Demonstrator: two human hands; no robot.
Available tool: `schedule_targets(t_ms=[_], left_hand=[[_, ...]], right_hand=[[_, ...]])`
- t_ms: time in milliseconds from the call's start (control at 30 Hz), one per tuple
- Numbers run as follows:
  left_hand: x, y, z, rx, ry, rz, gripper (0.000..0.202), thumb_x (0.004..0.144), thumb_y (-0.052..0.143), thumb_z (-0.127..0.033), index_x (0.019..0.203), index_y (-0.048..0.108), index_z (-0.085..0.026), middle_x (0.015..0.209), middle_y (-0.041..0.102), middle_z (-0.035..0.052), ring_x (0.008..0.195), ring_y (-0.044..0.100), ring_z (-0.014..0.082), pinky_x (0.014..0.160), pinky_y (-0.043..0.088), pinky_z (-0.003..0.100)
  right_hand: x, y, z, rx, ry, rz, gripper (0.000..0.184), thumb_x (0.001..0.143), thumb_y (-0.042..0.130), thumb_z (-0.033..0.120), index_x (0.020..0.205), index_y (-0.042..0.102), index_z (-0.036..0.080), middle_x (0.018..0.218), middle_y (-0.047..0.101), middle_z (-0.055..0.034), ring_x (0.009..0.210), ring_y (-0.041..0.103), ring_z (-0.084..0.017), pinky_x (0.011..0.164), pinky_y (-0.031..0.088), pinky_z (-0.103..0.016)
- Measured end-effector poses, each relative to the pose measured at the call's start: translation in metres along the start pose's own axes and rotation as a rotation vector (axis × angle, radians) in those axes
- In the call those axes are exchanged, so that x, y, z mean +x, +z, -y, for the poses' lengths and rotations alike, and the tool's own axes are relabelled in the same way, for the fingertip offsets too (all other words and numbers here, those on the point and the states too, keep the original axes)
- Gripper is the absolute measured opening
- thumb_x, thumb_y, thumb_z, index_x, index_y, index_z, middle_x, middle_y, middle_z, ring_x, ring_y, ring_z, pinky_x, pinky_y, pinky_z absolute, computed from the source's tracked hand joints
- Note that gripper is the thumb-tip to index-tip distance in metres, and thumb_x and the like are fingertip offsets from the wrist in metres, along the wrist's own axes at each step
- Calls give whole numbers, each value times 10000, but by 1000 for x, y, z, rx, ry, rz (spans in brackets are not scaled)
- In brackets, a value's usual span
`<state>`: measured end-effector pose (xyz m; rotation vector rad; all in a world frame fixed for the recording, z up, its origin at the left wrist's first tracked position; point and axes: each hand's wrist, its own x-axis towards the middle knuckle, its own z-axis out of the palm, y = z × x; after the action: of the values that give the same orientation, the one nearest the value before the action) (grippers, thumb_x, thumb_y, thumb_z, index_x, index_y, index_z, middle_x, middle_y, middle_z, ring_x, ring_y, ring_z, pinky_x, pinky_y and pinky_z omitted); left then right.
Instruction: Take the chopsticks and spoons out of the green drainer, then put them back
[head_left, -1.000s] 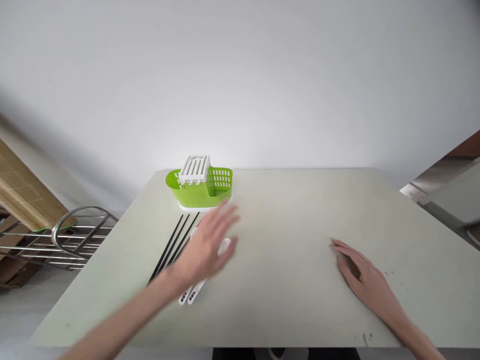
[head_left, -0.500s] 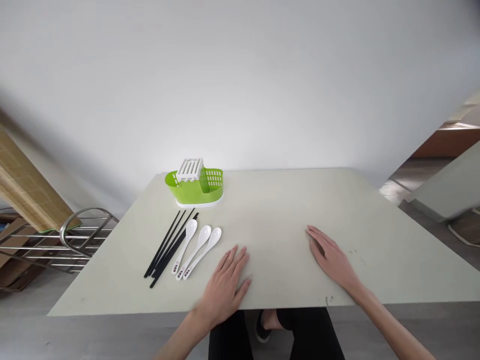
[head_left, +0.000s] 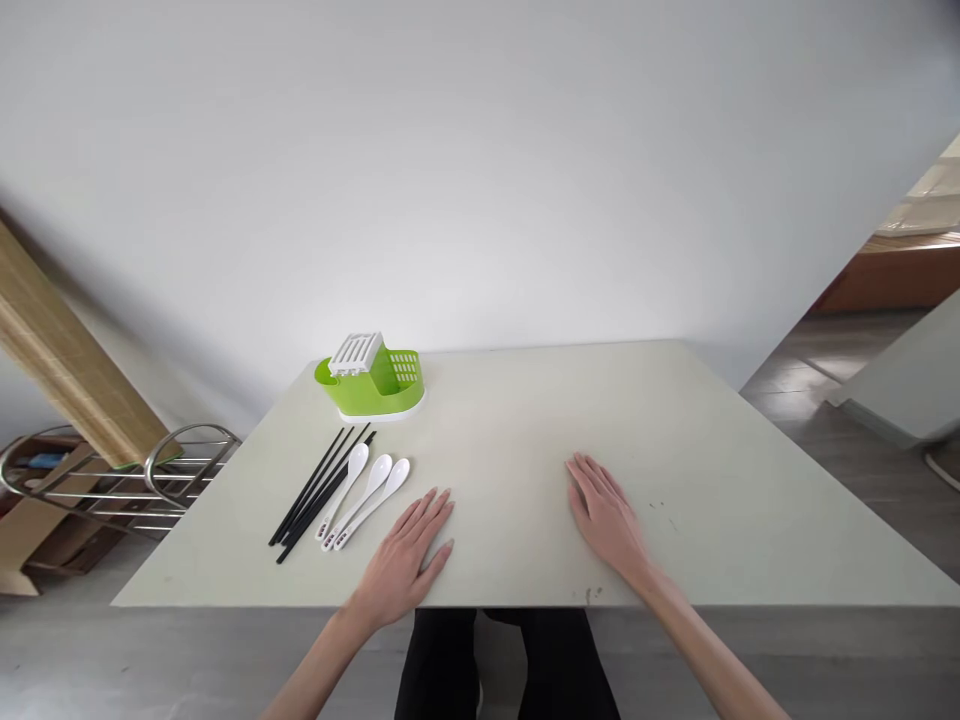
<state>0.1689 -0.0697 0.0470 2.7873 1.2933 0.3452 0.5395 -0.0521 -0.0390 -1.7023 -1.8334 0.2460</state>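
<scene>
My left hand (head_left: 406, 556) lies flat on the table, palm down with the thumb apart, just right of several white things: three spoons, of which the nearest is the right-hand white spoon (head_left: 379, 507). Left of the spoons, several black chopsticks (head_left: 311, 500) lie slanted in a loose bundle. Behind them stands a green cutlery holder (head_left: 375, 398) with a white slotted top (head_left: 355, 352) and a white base. My right hand (head_left: 604, 515) rests palm down on the table's right half, fingers stretched out, touching only the tabletop.
The pale table (head_left: 495, 420) backs onto a white wall (head_left: 480, 180). At the left, a metal rack (head_left: 187, 465) and a leaning wooden board (head_left: 82, 350) stand beside the table, with a cardboard box (head_left: 37, 530) lower down. A white panel (head_left: 911, 370) is at the right.
The view has shifted, so the table things sit further left in the picture. My right hand has turned flatter onto the table; my left hand stays beside the spoons.
</scene>
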Motion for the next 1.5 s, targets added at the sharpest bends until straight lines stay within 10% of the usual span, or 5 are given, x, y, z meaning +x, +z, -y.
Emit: schedule_targets(t_ms=[1500], left_hand=[[-6, 6, 0, 9, 0, -14, 711, 1109, 425, -337, 1721, 63, -346, 1741, 295, 25, 1597, 291, 270, 1291, 379, 507]], right_hand=[[-4, -2, 1, -55, -24, 11, 576, 1106, 322, 513, 1596, 504, 272, 1682, 437, -42, 1568, 390, -289, 1275, 378, -568]])
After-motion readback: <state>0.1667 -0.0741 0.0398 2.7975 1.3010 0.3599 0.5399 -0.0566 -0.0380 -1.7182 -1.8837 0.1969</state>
